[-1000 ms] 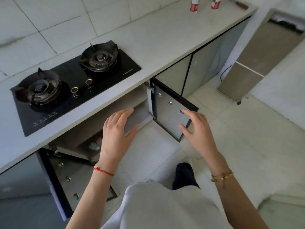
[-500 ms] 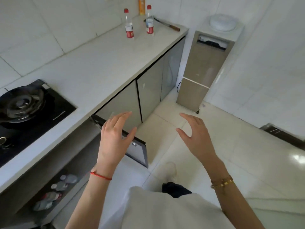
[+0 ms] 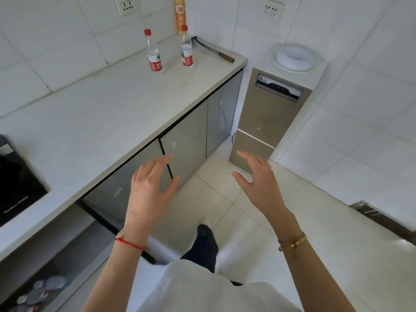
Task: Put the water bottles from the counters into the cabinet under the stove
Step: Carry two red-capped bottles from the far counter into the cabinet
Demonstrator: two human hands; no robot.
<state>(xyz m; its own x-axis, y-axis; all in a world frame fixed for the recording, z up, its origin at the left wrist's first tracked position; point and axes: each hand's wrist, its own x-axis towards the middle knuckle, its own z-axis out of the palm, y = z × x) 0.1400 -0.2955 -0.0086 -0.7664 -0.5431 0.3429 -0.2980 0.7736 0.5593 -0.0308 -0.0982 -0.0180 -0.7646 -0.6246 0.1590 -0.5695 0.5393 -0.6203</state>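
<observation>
Both hands are hanging empty over the floor in front of the cabinets: left hand (image 3: 150, 188) with its grip spread wide, right hand (image 3: 258, 179) likewise loose and open, neither holding anything. Two red-capped water bottles are standing upright near the far right corner of the tabletop (image 3: 108, 113), left bottle (image 3: 153, 52) and right bottle (image 3: 186, 47) set a little apart, close to the back wall. The cabinet under the stove (image 3: 51, 266) is standing open at lower left, with several bottles already lying inside. The step in hand appears to be fetching the next pair. The next move likely calls for stepping along the tabletop and closing one grip around each bottle body.
</observation>
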